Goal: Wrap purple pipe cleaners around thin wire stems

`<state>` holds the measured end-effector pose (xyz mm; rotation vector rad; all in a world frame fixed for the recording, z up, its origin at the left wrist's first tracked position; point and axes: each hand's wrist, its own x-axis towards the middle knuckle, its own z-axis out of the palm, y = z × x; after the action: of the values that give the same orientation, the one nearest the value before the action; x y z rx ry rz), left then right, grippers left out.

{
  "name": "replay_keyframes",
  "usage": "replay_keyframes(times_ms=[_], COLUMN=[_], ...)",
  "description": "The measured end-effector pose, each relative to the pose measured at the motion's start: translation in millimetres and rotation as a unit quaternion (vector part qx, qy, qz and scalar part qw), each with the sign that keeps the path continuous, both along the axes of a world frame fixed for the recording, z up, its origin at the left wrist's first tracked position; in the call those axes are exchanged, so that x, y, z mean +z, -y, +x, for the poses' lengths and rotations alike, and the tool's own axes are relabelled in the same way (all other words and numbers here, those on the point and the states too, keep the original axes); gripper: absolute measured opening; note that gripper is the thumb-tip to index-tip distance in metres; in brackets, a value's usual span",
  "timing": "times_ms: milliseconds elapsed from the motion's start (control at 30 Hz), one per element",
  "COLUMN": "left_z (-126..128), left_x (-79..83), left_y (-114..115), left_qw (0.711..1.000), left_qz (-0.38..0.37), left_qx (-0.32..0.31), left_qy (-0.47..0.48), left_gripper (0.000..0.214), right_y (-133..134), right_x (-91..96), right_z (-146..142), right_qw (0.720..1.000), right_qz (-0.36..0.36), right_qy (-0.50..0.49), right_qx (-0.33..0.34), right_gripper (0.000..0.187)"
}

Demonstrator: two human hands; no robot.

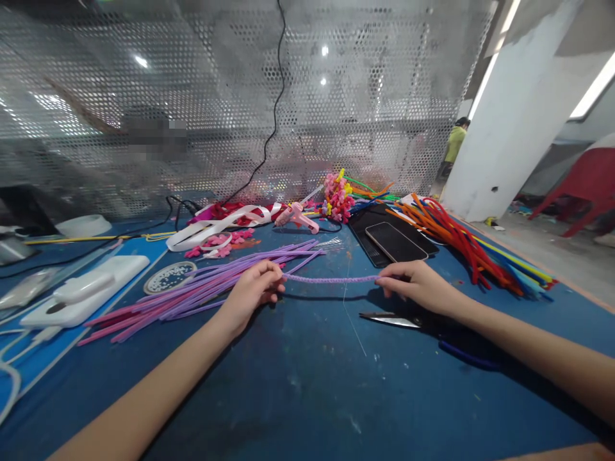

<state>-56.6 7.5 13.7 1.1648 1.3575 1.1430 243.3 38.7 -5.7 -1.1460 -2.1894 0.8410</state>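
A purple pipe cleaner [329, 280] is stretched nearly level above the blue table, sagging slightly, its surface looking twisted. My left hand [254, 288] pinches its left end, and my right hand [416, 283] pinches the other between thumb and fingers. Beside my left hand lies a bundle of purple and pink pipe cleaners [192, 296]. Under my right hand and forearm are scissors [396, 319], blades pointing left and handles partly hidden. A thin wire [354, 330] lies on the table below the stretched pipe cleaner.
Behind are a pink glue gun [296, 218], white ribbon [216, 228] and pink pipe-cleaner flowers [337, 197]. A phone [396, 242] and red and orange pipe cleaners [456, 237] lie right. On the left is a white power strip [86, 291]. A perforated metal panel [206, 96] closes the back.
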Motion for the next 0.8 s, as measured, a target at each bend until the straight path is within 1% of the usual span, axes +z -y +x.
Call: replay_keyframes(times_ms=[67, 100, 167, 300, 400, 567, 700, 800], left_z=[1.1, 1.4, 1.6, -0.4, -3.5, -6.9, -3.5, 2.0], left_x=[-0.6, -0.8, -1.1, -3.0, -5.9, -8.5, -4.8, -0.8], left_y=[0.2, 0.3, 0.1, -1.9, -4.2, -7.1, -6.6, -4.1], left_qw=[1.000, 1.000, 1.000, 1.000, 1.000, 0.996, 0.987, 0.981], left_qz=[-0.002, -0.002, -0.002, 0.002, -0.003, -0.035, -0.055, -0.058], left_qx=[0.000, 0.000, 0.001, 0.002, 0.008, 0.011, 0.050, 0.081], left_qy=[-0.004, -0.004, -0.005, -0.017, 0.005, 0.084, 0.140, 0.167], left_gripper=[0.019, 0.021, 0.025, 0.027, 0.026, 0.017, 0.003, 0.008], right_y=[-1.0, -1.4, -2.1, -2.7, -2.3, 0.2, 4.4, 8.1], right_x=[-2.0, -2.5, -2.8, -2.8, -3.3, -3.1, -2.1, -0.8], right_z=[1.3, 1.3, 1.2, 2.0, 2.3, 1.0, -0.1, -0.9], right_qw=[0.999, 0.999, 0.998, 0.999, 0.999, 0.998, 0.998, 0.996], right_qz=[-0.038, -0.044, -0.041, -0.039, -0.037, -0.011, 0.018, 0.057], right_qy=[-0.022, -0.029, -0.036, -0.030, -0.029, -0.040, -0.035, -0.033], right_qx=[-0.003, -0.009, -0.020, -0.013, -0.015, -0.040, -0.047, -0.059], right_gripper=[0.030, 0.029, 0.029, 0.029, 0.028, 0.030, 0.035, 0.038])
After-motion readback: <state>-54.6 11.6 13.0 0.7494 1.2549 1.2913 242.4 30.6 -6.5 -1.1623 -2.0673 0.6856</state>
